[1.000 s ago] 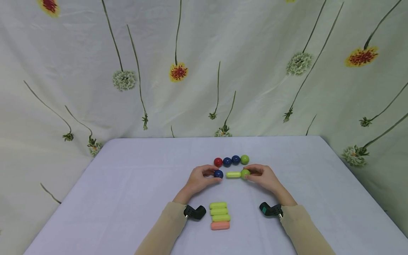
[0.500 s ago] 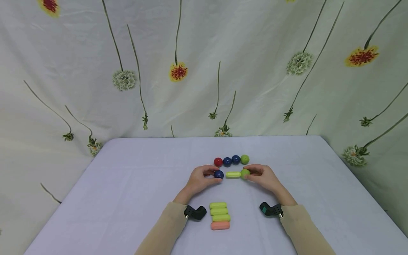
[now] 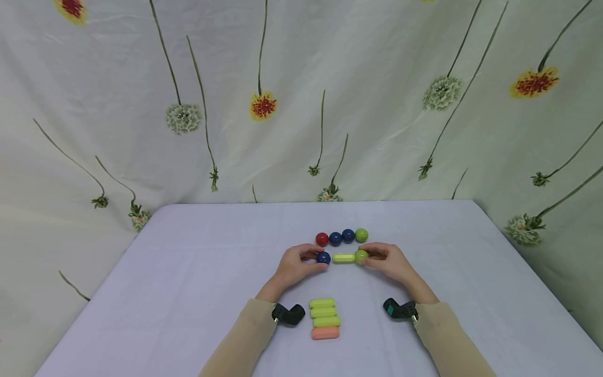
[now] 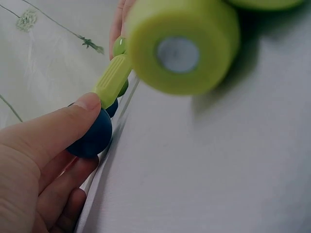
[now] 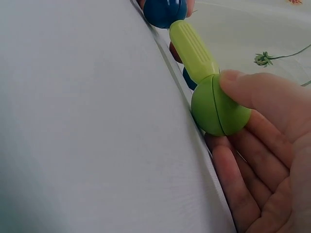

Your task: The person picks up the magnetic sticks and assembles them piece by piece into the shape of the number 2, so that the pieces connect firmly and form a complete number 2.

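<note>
My left hand (image 3: 296,266) pinches a dark blue ball (image 3: 323,257) between thumb and fingers, as the left wrist view also shows. Opposite it, my right hand (image 3: 388,260) grips a green ball (image 5: 221,106) with thumb and fingertips. A yellow-green ribbed rod (image 5: 193,50) sticks out of that green ball towards the blue one. In the head view a narrow gap separates the rod's left end from the blue ball. Large and near in the left wrist view, the end of another yellow-green rod (image 4: 141,58) has a silvery round disc (image 4: 178,54) at its centre.
Just behind the hands, a red ball (image 3: 322,239), two blue balls (image 3: 341,237) and a green ball (image 3: 361,235) stand in a row. Nearer the front lie three yellow-green rods (image 3: 324,312) and a salmon-pink rod (image 3: 325,333), side by side on the white-covered table (image 3: 188,293).
The green ball and its rod have shifted very slightly left with my right hand, so the gap to the blue ball looks a little narrower. My left hand stays nearly still.
</note>
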The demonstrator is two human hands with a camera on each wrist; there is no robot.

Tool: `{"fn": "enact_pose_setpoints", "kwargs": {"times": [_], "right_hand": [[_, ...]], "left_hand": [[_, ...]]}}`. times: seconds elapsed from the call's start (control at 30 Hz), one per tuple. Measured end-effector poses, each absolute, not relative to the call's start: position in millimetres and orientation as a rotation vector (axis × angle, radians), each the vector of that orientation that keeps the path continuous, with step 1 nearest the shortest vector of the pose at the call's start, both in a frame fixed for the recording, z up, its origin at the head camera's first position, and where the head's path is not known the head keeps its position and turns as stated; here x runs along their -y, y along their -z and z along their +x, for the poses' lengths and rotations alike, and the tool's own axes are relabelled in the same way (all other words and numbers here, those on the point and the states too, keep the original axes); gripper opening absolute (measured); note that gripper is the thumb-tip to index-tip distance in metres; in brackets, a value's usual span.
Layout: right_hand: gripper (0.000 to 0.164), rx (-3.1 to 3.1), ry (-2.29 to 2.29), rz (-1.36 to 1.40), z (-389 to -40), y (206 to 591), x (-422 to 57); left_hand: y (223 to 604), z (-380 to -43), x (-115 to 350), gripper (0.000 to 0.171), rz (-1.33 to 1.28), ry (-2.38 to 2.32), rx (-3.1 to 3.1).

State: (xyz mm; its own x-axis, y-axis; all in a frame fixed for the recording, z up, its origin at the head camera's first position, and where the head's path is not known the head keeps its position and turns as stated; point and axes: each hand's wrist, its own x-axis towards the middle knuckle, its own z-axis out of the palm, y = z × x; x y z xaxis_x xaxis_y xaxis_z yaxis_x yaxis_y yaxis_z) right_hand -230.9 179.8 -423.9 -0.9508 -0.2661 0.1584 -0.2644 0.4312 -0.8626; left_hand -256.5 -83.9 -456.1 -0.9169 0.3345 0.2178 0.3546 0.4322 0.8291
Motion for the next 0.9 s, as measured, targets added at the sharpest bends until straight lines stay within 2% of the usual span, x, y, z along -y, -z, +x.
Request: {"fn": "enact_pose_setpoints", "kwargs": {"times": [0.7,0.9], "right_hand": [[0.035,-2.667,1.571,-0.516,-230.0,420.9,-178.6],[0.034,-2.664,1.574,-0.527,-230.8,421.2,-179.0]], "left_hand": [[455.3,-254.4,81.6,0.043,-0.648,1.565,2.627],[456.7,-253.7,82.9,0.046,-0.740,1.552,2.551]]}}
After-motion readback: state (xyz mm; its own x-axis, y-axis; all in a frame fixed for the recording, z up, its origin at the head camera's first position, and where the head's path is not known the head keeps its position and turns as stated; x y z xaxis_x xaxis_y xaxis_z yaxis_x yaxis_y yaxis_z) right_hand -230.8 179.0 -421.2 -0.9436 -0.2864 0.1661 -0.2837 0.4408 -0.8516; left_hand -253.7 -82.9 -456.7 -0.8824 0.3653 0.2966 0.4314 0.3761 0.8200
